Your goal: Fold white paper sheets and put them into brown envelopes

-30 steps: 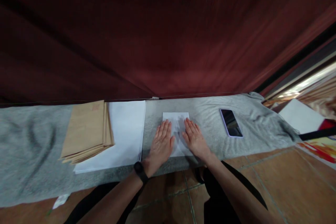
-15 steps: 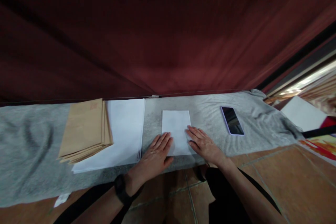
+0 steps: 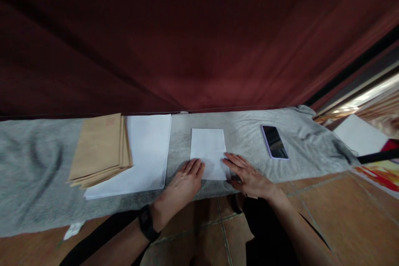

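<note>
A folded white sheet of paper [image 3: 208, 149] lies flat on the grey cloth [image 3: 37, 174] in front of me. My left hand [image 3: 183, 185] rests flat at the sheet's near left corner, fingers stretched out, a black band on the wrist. At the near right corner, my right hand [image 3: 249, 176] lies with fingers spread, their tips touching the paper's edge. Neither hand holds anything.
A stack of white sheets [image 3: 146, 153] lies to the left, with several brown envelopes [image 3: 99, 149] on it. A phone [image 3: 274, 142] lies face up to the right. A dark red curtain [image 3: 199, 37] hangs behind. Tiled floor [image 3: 343, 216] is below.
Both hands have slid back along the folded sheet toward me, from its middle to its near corners. The paper stays flat in place.
</note>
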`<state>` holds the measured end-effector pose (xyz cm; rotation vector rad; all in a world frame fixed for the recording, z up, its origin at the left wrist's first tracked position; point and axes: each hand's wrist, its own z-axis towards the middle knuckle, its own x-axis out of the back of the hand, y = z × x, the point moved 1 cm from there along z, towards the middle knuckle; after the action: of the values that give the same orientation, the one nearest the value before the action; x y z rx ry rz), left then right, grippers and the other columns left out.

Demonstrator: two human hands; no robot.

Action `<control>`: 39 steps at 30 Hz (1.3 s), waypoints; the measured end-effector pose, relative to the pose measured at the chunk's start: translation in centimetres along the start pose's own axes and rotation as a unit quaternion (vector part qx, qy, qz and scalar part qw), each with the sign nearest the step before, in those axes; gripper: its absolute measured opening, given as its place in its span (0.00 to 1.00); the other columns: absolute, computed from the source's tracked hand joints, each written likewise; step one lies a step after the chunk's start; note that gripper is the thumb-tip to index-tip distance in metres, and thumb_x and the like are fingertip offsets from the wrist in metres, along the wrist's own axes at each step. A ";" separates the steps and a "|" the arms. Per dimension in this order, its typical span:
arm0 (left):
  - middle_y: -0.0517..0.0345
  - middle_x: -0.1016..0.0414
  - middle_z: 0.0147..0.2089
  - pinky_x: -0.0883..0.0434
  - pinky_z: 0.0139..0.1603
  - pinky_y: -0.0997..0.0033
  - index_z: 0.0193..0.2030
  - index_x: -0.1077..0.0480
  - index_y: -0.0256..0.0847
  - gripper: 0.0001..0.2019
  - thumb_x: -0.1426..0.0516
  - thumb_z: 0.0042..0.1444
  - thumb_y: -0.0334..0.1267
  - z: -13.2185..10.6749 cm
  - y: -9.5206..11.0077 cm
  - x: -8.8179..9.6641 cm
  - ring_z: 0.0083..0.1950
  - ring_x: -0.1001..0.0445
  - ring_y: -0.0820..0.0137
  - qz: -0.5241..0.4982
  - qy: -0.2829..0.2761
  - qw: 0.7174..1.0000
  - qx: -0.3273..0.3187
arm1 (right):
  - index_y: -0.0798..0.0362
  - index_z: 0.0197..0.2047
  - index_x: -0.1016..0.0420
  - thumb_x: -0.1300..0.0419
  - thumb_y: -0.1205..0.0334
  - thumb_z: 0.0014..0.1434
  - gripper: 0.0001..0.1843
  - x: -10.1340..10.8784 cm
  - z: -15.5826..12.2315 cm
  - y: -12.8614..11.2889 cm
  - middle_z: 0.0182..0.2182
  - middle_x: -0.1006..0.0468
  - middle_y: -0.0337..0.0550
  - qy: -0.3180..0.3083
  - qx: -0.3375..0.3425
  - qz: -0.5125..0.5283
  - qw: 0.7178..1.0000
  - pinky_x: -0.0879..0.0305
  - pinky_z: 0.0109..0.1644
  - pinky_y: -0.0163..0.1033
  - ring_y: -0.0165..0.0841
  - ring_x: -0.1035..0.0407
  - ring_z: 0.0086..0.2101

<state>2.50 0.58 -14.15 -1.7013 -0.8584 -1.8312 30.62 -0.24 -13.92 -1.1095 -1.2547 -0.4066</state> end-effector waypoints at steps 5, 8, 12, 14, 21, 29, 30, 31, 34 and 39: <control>0.47 0.22 0.57 0.29 0.59 0.60 0.52 0.26 0.39 0.15 0.52 0.68 0.31 0.5 -1.1 1.4 0.57 0.23 0.61 -0.098 0.022 0.993 0.061 | 0.45 0.69 0.37 0.40 0.61 0.64 0.30 0.1 0.4 0.1 0.69 0.37 0.45 0.055 0.031 0.013 0.998 0.50 0.72 0.53 0.38 0.43 0.67; 0.53 0.19 0.46 0.28 0.51 0.66 0.45 0.25 0.43 0.14 0.52 0.70 0.38 0.4 -1.3 1.9 0.48 0.21 0.63 -0.186 0.033 0.976 0.109 | 0.44 0.62 0.27 0.47 0.61 0.69 0.20 0.3 0.9 0.2 0.61 0.26 0.44 0.095 0.025 0.050 0.994 0.42 0.68 0.51 0.37 0.34 0.61; 0.57 0.20 0.35 0.30 0.40 0.71 0.40 0.24 0.43 0.14 0.49 0.67 0.45 0.4 -1.4 1.8 0.38 0.22 0.66 -0.308 0.043 0.933 0.181 | 0.47 0.46 0.18 0.49 0.58 0.70 0.17 0.4 1.4 -0.2 0.45 0.17 0.43 0.096 -0.059 0.123 0.986 0.31 0.55 0.44 0.38 0.24 0.46; 0.59 0.22 0.33 0.32 0.36 0.72 0.40 0.24 0.42 0.13 0.46 0.64 0.46 0.7 -1.7 1.4 0.35 0.25 0.67 -0.367 0.066 0.901 0.221 | 0.49 0.38 0.19 0.49 0.55 0.69 0.18 0.3 1.6 -0.2 0.35 0.18 0.41 0.086 -0.112 0.147 0.979 0.30 0.46 0.39 0.36 0.25 0.38; 0.58 0.23 0.33 0.30 0.37 0.71 0.34 0.27 0.38 0.10 0.42 0.57 0.43 2.5 -3.8 -0.1 0.35 0.27 0.68 -0.496 0.102 0.824 0.254 | 0.51 0.31 0.26 0.50 0.53 0.66 0.18 -0.4 3.4 0.4 0.26 0.25 0.37 0.124 -0.171 0.206 0.955 0.37 0.35 0.35 0.32 0.32 0.29; 0.61 0.29 0.27 0.42 0.32 0.72 0.30 0.31 0.41 0.12 0.46 0.64 0.41 4.5 -4.1 1.2 0.30 0.31 0.70 -0.269 0.061 0.903 0.330 | 0.50 0.35 0.23 0.48 0.57 0.66 0.14 -0.3 6.1 0.5 0.29 0.21 0.39 0.137 -0.253 0.096 0.953 0.39 0.36 0.33 0.34 0.27 0.33; 0.60 0.27 0.28 0.42 0.32 0.72 0.31 0.31 0.41 0.12 0.46 0.65 0.41 4.7 -4.1 1.4 0.30 0.30 0.70 -0.252 0.051 0.906 0.336 | 0.50 0.35 0.23 0.48 0.57 0.66 0.14 -0.3 6.3 0.4 0.30 0.21 0.40 0.130 -0.264 0.079 0.952 0.39 0.36 0.33 0.34 0.26 0.34; 0.59 0.26 0.29 0.42 0.32 0.72 0.32 0.30 0.41 0.12 0.46 0.65 0.42 4.8 -4.1 1.6 0.31 0.29 0.70 -0.241 0.044 0.908 0.340 | 0.49 0.36 0.23 0.47 0.57 0.67 0.14 -0.2 6.4 0.3 0.31 0.20 0.40 0.121 -0.275 0.064 0.952 0.39 0.36 0.33 0.34 0.26 0.35; 0.57 0.23 0.32 0.42 0.33 0.71 0.35 0.28 0.41 0.12 0.46 0.66 0.43 5.4 -4.4 1.8 0.33 0.26 0.68 -0.226 0.024 0.909 0.349 | 0.48 0.37 0.22 0.47 0.56 0.68 0.14 0.0 6.9 -0.1 0.33 0.18 0.42 0.102 -0.302 0.029 0.947 0.40 0.37 0.33 0.34 0.24 0.36; 0.53 0.20 0.37 0.40 0.33 0.70 0.38 0.26 0.42 0.12 0.46 0.66 0.45 6.1 -4.8 1.7 0.37 0.23 0.64 -0.197 0.001 0.908 0.370 | 0.48 0.38 0.21 0.48 0.54 0.69 0.16 0.6 7.4 -0.6 0.35 0.17 0.44 0.081 -0.336 0.001 0.938 0.40 0.37 0.34 0.36 0.23 0.38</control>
<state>3.04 8.44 -12.83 -1.0826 -1.7243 -1.4240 26.26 5.86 -13.80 -1.6108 -0.9834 -0.9525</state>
